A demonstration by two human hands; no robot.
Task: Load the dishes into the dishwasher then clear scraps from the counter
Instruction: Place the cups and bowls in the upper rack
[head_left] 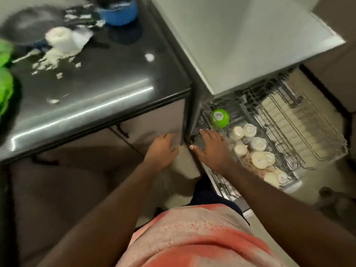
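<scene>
I judge loading part-done: cream ceramic cups [258, 143] and a green plastic bowl [219, 118] sit upturned in the pulled-out wire dishwasher rack [285, 132], my right hand [210, 147] splayed empty at its edge, my left hand [161, 149] against the grey cabinet [154, 128] with its grip unreadable, and white crumbly scraps [52, 58] uncleared on the glossy black worktop [106, 97].

Green cup [219, 118], cream cups [248, 143], blue pot [119, 12], seemingly black counter [107, 87].
</scene>
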